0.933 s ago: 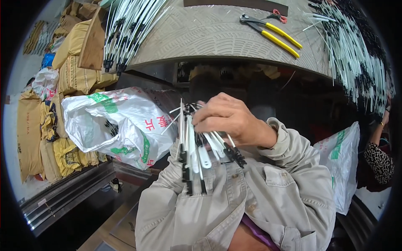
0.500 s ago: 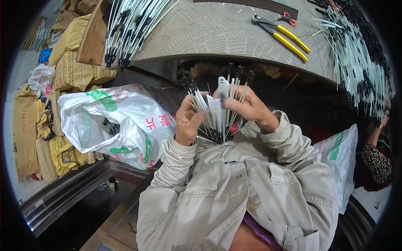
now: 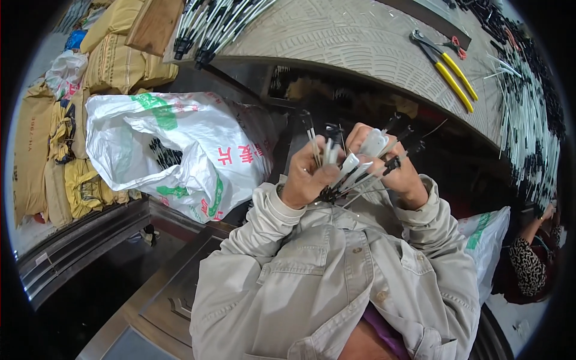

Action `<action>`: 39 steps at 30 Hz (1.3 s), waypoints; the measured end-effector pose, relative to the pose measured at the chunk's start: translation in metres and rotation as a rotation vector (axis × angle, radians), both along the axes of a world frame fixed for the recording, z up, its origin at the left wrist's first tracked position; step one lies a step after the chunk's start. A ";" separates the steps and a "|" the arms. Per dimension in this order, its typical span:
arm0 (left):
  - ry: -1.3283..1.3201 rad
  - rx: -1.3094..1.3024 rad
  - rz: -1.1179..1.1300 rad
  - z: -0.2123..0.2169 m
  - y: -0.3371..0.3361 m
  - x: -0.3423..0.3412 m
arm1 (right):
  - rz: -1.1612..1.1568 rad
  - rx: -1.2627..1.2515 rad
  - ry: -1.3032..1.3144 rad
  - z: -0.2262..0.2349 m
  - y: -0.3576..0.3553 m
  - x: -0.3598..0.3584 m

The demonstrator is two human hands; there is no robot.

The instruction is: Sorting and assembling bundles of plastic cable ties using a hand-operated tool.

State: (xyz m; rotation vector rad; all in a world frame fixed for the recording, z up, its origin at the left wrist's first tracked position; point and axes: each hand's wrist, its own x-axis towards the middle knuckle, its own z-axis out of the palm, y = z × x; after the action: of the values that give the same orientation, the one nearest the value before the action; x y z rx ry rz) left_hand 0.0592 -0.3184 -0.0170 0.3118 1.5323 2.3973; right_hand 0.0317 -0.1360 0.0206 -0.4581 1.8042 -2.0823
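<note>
Hands [image 3: 354,174] beside white-green plastic bag [image 3: 174,150]

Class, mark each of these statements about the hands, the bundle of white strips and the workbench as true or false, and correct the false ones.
1. Both hands grip one bundle of white strips with black ends. True.
2. The yellow-handled pliers are in the right hand. False: they lie on the table.
3. A white plastic bag sits to the left of the left hand. True.
4. The table holds no strips. False: more strips lie there.
</note>
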 end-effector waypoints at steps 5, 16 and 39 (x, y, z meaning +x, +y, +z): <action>0.068 -0.107 0.094 0.006 0.014 0.005 | 0.008 0.015 0.016 0.003 0.004 -0.003; -0.134 0.081 -0.262 0.000 -0.009 0.008 | 0.007 0.013 -0.064 0.006 0.014 0.008; 0.064 -0.097 -0.016 0.004 0.001 0.011 | -0.012 0.053 0.226 0.003 0.008 0.013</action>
State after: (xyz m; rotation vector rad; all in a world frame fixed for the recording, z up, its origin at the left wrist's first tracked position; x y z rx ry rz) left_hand 0.0700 -0.3172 -0.0130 0.3810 1.6610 2.3131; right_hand 0.0447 -0.1284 0.0232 -0.6934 1.9851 -2.0554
